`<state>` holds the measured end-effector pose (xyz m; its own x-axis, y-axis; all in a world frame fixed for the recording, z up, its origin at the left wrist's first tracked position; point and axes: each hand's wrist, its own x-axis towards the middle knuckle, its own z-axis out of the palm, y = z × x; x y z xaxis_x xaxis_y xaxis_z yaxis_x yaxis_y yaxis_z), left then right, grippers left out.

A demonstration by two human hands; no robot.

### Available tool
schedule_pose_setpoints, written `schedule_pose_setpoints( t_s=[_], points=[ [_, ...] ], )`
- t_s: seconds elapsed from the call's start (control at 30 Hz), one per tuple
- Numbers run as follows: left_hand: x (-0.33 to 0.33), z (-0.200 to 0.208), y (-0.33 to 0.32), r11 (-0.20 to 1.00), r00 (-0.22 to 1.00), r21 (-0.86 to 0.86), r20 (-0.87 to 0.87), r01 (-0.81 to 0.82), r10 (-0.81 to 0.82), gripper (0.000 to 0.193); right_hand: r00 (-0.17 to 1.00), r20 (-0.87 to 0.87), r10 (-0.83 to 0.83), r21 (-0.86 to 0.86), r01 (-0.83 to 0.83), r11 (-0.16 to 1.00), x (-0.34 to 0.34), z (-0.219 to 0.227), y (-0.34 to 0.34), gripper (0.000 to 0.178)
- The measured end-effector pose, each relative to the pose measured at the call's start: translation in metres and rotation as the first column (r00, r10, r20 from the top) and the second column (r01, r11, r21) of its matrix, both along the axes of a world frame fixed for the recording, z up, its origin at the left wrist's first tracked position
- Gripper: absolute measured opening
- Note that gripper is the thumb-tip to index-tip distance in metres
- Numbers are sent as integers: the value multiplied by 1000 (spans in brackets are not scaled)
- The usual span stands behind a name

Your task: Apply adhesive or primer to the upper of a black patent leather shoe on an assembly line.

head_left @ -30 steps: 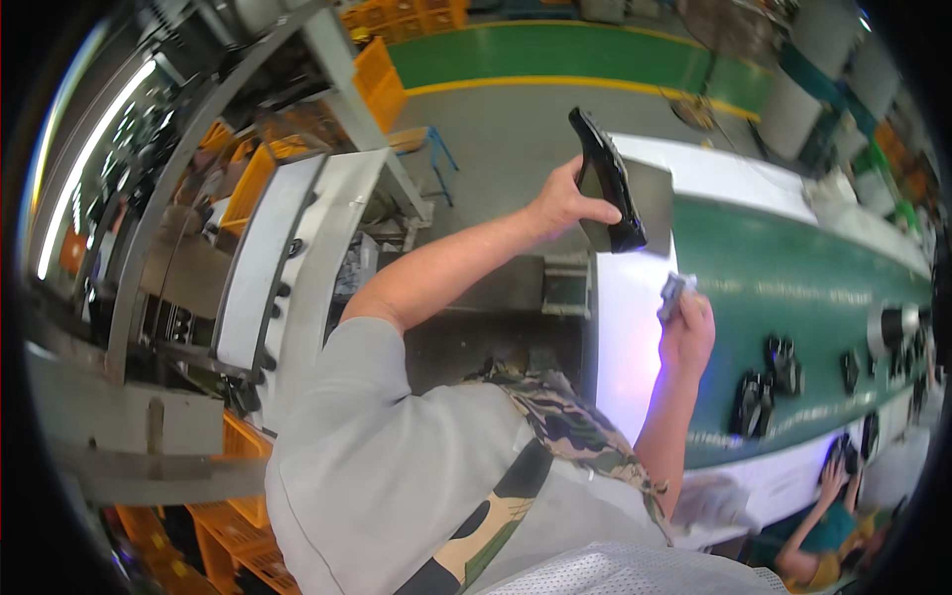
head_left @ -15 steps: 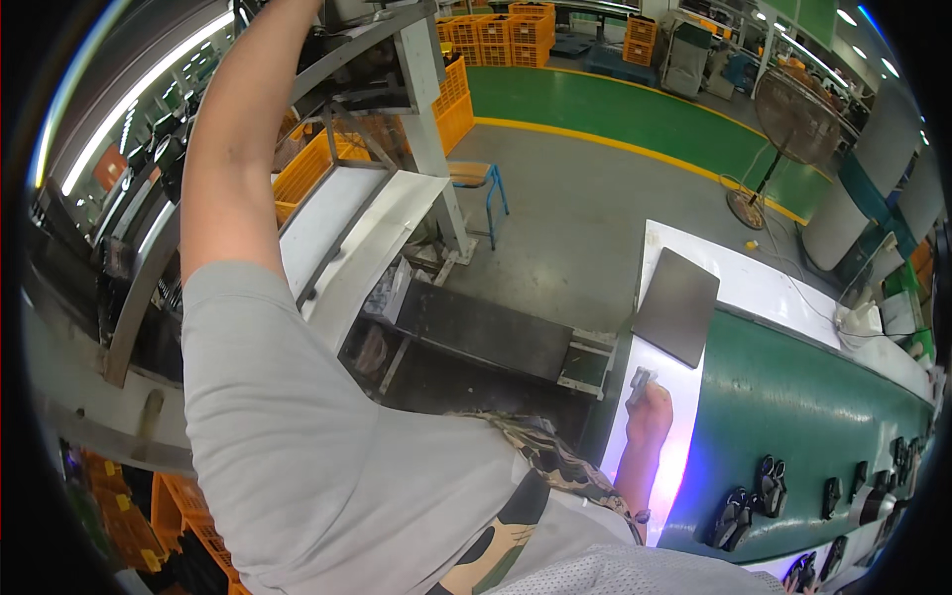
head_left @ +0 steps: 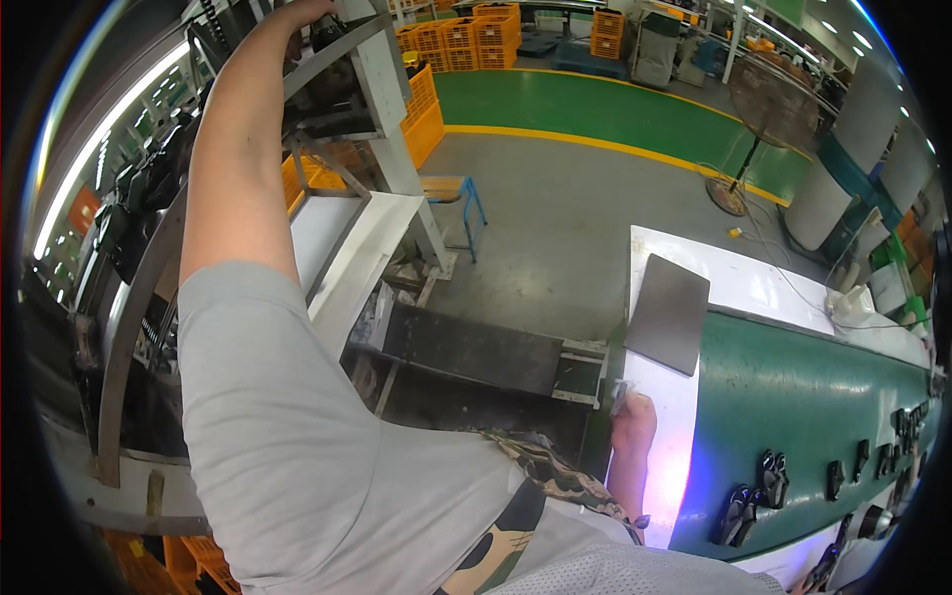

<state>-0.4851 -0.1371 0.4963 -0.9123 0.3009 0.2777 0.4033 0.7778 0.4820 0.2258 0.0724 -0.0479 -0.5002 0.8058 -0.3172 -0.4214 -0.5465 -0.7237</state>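
1. We see a glossy black thing, probably a shoe (head_left: 326,33), at the top of the metal rack (head_left: 338,53), just beside our left hand (head_left: 309,10).
2. The left arm is stretched up to it; the fingers are partly lost at the upper edge, so we cannot tell whether they grasp or have released it.
3. Our right hand (head_left: 635,424) has its fingers closed around a small grey wad (head_left: 620,395), cloth or plastic we cannot say, by the white table edge.
4. We judge the step in hand to be handling at the rack, and the next move to call for a sure hold there, clear of the metal bar.
5. Of containers, orange slatted crates (head_left: 494,40) stand stacked beyond the green walkway (head_left: 555,99), and another orange crate (head_left: 424,104) sits behind the rack; their contents are too small or hidden to tell.
6. Farther right, a dark flat sheet (head_left: 669,315) lies on the white table, and pairs of black shoes (head_left: 734,516) rest on the green belt (head_left: 773,397).
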Motion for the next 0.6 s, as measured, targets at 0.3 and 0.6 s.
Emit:
schedule_pose_setpoints(
  t_s=[0.3,0.6],
  points=[
    [45,39,-120,764,997,-640,43,79,-67,63,979,-78,188,0,-189,982,-31,-5,-10,11],
    [128,36,-119,665,985,-731,-54,-151,164,44,991,-45,127,-101,-131,986,-6,1,-17,12]
  ],
)
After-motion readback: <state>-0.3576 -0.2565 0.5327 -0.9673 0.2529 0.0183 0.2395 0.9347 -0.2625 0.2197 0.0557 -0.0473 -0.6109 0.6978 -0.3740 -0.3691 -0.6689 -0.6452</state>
